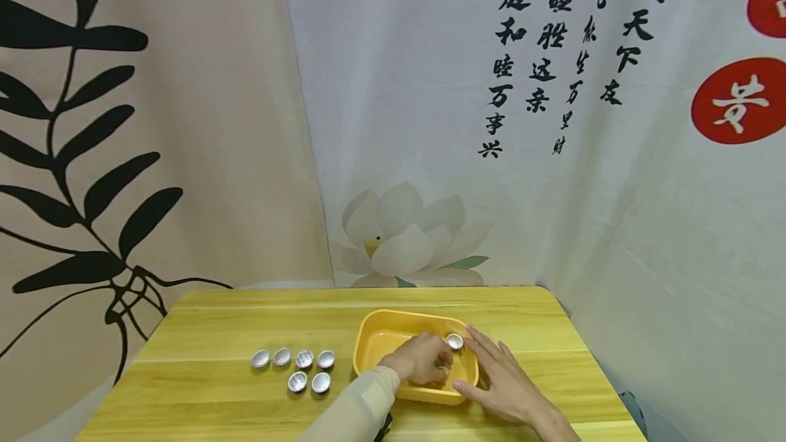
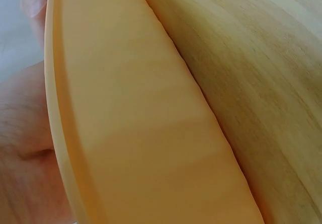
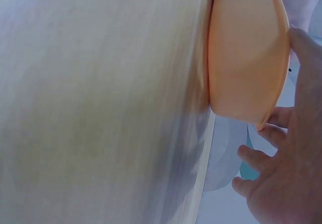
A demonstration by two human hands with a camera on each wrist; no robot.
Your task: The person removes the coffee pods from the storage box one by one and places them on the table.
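Note:
A yellow plastic tray (image 1: 383, 317) sits on the wooden table. My left hand (image 1: 420, 358) reaches down into it with the fingers curled near the tray floor; I cannot tell whether anything is between them. In the left wrist view the tray's outer wall (image 2: 131, 103) hides most of that hand. My right hand (image 1: 500, 380) lies spread along the tray's right end, its thumb and fingertips touching the rim. A small round silvery cup (image 1: 454, 342) with a pale inside is in the tray's far right corner, beside the right fingertips.
Left of the tray, several similar silvery cups (image 1: 304, 359) stand on the table (image 1: 202, 387) in two rows, the back row longer. Behind the table hangs a printed cloth (image 1: 405, 121) with dark characters and a flower.

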